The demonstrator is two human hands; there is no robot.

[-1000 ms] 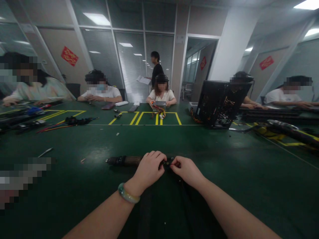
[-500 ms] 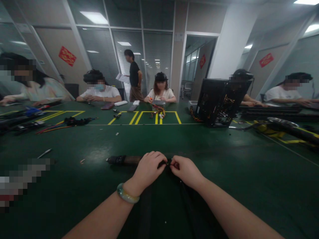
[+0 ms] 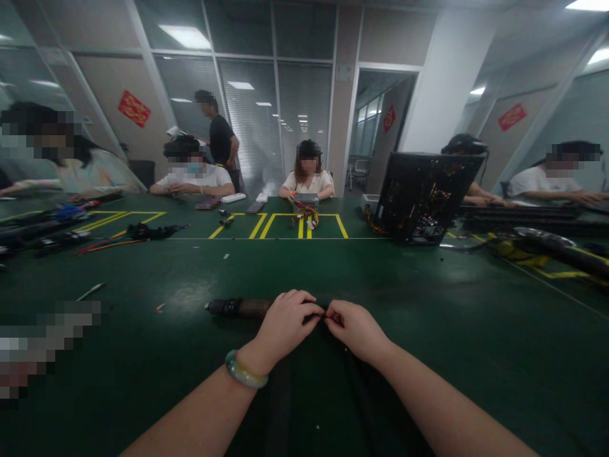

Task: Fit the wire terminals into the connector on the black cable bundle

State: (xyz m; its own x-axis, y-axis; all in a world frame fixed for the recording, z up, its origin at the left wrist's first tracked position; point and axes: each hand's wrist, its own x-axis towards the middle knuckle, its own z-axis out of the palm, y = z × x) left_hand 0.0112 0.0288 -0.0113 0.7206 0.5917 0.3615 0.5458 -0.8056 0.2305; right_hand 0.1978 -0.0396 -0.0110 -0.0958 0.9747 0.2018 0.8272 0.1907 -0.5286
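Observation:
My left hand point(image 3: 290, 320), with a jade-like bangle on its wrist, is closed in a pinch at the middle of the green table. Just beside it my right hand point(image 3: 354, 327) pinches too, and the fingertips of both hands almost meet. Something small and dark sits between those fingertips, too small and dim to name. An electric screwdriver point(image 3: 247, 308) lies on the table behind my left hand, its tip toward the left. The hand hides the rest of that tool.
Across the green table point(image 3: 190, 381) stands an open black computer case point(image 3: 419, 197). Bundled cables point(image 3: 143, 233) lie left, and a coiled wire harness point(image 3: 309, 214) is near the person opposite. A pale pen-like stick point(image 3: 90, 291) rests at left. Several people sit around; one person stands behind.
The fingertips of my hands have drawn slightly closer together, and less of the small thing shows. A person behind the far seats has moved left. The view has shifted slightly.

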